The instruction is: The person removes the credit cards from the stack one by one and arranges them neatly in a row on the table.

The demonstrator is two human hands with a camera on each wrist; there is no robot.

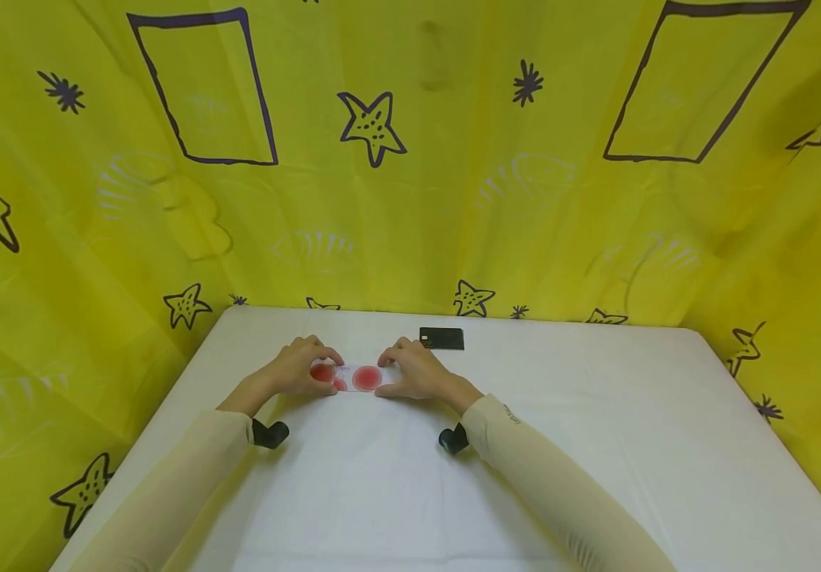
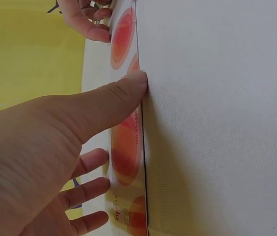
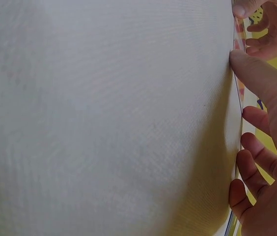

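Head view gives me the layout: a slim white rectangular piece printed with red circles [image 1: 367, 378] lies crosswise between the two hands, at or just above the white cloth-like tabletop [image 1: 560, 445]. The left hand [image 1: 299, 367] pinches its left end, thumb on the near long edge and fingers at the far one; the right hand [image 1: 416, 372] pinches the right end the same way. From the left wrist I see the thumb against a thin dark near edge, with several fingers spread loose past the far side (the index is hidden from me there).

I judge the piece to be light and fairly stiff, perhaps card or thin plastic, with a smooth face that could slip under a flat push. I'd take it by the long edges near each end, gently, since a hard squeeze might bow or crease it. Just beyond the right hand lies a flat black rectangle with a small pale square [image 1: 446, 339], untouched as far as I can tell.
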